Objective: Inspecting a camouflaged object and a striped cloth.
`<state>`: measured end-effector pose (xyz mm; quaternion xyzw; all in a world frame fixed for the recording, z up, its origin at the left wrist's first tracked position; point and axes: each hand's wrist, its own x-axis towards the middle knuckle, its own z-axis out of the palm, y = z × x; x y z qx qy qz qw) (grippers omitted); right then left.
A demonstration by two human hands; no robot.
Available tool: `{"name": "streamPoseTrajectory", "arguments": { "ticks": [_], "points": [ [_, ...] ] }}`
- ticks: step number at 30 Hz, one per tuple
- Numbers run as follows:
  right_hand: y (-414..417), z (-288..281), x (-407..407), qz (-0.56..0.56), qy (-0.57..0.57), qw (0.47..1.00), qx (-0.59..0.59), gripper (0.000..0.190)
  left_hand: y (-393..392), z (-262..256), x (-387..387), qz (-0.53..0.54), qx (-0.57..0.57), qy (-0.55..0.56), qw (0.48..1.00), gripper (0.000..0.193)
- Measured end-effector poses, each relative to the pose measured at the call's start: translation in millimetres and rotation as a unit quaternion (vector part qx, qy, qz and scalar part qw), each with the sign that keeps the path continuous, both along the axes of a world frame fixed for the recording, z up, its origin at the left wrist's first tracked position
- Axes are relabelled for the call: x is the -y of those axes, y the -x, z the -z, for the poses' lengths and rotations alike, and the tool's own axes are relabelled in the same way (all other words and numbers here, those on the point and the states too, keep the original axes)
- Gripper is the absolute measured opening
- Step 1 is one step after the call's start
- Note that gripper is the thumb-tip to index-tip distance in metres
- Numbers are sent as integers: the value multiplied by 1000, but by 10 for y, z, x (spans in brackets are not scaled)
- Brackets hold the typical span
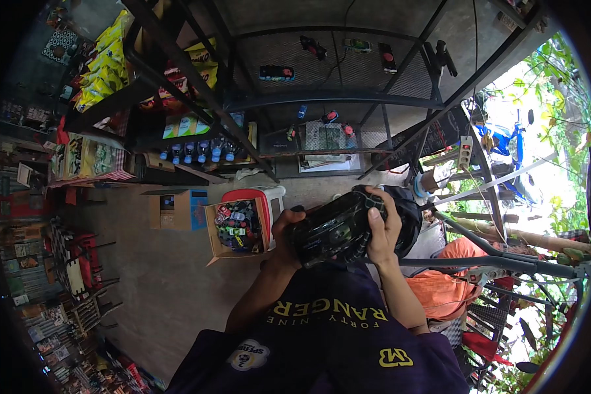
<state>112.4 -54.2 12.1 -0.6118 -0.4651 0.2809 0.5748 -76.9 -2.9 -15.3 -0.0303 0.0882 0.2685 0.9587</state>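
A large, glossy black object (327, 231) with a rounded body is held between my two hands, above my dark shirt; its exact kind is unclear. My left hand (286, 229) grips its left end, thumb on top. My right hand (385, 224) is closed around its right part, fingers over the upper edge. Black material (409, 216) bulges out beyond my right hand. Left of my left hand, an open cardboard box (265, 229) full of small toy cars (237, 224) stands beside a red and white container (276, 207).
Ahead rises a black metal rack (335, 101) with toy cars on its mesh shelves. Snack packets (103, 64) and bottles (202, 151) are at the left. Another cardboard box (177, 209) stands on the floor. Metal bars (512, 266) and orange cloth (433, 293) lie to the right.
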Motion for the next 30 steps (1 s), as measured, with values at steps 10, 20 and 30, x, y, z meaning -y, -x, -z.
{"name": "streamPoseTrajectory", "arguments": {
  "ticks": [10,20,30],
  "points": [
    [-153,-89,-43,-86,101,979,-157,43,-63,7,93,-4,-7,12,1000,66],
    [-213,23,-58,-69,31,997,6,38,-112,53,119,-11,-73,-62,995,63],
    [95,106,58,11,10,988,157,38,-141,97,122,-38,-187,-109,976,59]
  ]
}}
